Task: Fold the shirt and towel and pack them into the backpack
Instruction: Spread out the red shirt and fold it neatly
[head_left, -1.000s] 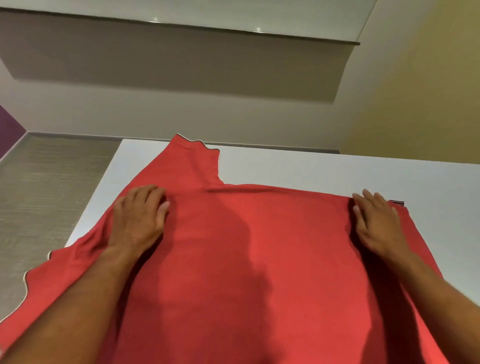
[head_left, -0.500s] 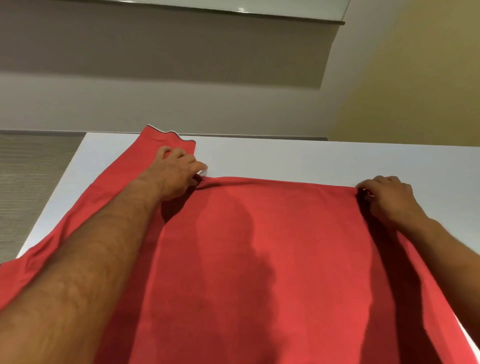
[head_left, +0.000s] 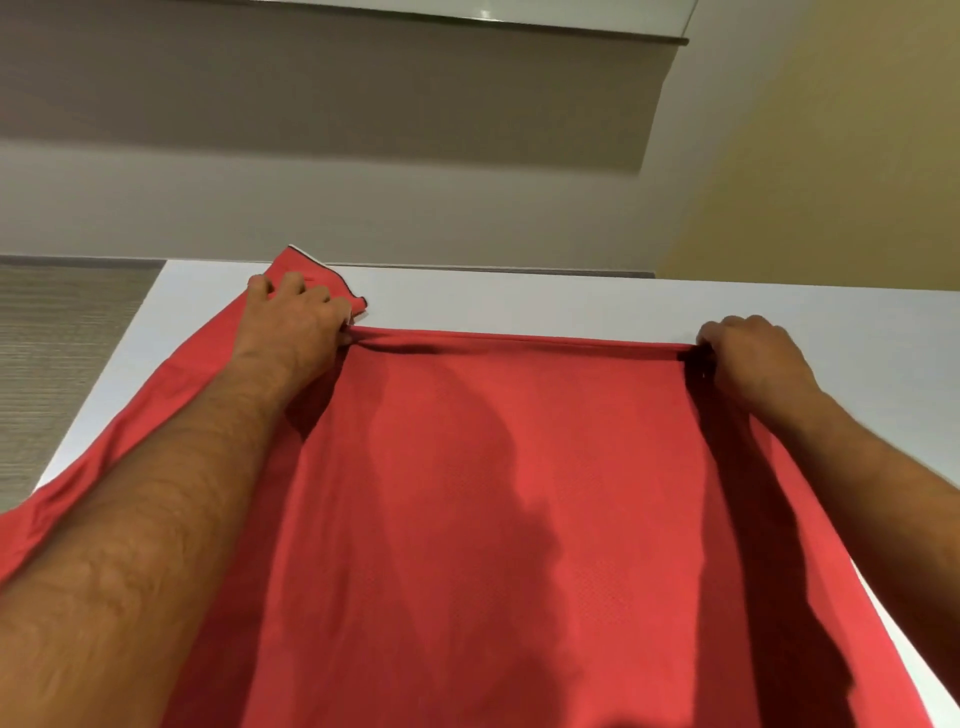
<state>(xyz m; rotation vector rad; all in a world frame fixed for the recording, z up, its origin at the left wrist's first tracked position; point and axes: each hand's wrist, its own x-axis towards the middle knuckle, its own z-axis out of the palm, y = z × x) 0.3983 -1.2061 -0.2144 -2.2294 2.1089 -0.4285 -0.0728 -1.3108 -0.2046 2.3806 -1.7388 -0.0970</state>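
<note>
A red shirt lies spread flat over the white table, filling most of the view. Its far edge runs straight between my two hands. My left hand pinches that edge at its left end, beside a sleeve with dark and white trim that sticks out toward the table's back. My right hand grips the same edge at its right corner, fingers curled on the cloth. No towel or backpack shows in this view.
The table's left edge drops to a grey ribbed floor. A pale wall stands close behind the table, with a yellowish wall at the right. Bare tabletop shows beyond the shirt and to its right.
Both hands slid from lying flat on the shirt to its far edge and closed on the cloth. The far edge now looks pulled straight and slightly raised.
</note>
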